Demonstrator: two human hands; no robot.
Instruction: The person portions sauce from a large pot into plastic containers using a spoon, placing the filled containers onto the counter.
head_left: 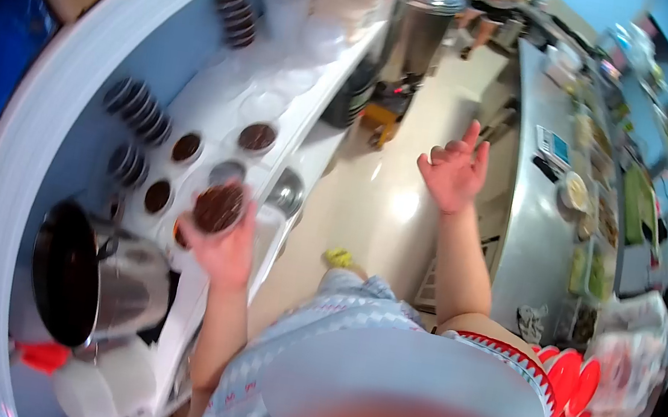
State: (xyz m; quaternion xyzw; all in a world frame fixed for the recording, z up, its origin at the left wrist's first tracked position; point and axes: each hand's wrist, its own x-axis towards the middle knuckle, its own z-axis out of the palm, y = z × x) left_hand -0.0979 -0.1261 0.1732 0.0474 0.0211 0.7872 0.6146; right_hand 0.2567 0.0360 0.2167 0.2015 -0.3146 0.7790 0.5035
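My left hand (225, 256) grips a small round cup (219, 207) with a glossy dark brown filling, held over the edge of the white counter. Several similar filled cups stand close by, among them one cup (257, 137) farther back and another cup (158, 196) to the left. A steel bowl (285, 192) lies beyond the held cup, near the counter's edge. Raised over the aisle, my right hand (455, 177) is open and holds nothing. Its fingers are apart, some of them bent, and it touches no object.
A large steel pot (128, 286) with dark contents stands at the near left. Stacks of filled cups (140, 109) line the back wall. Across the aisle runs a steel counter (534, 225) with food containers. Another person (496, 4) stands at the far end.
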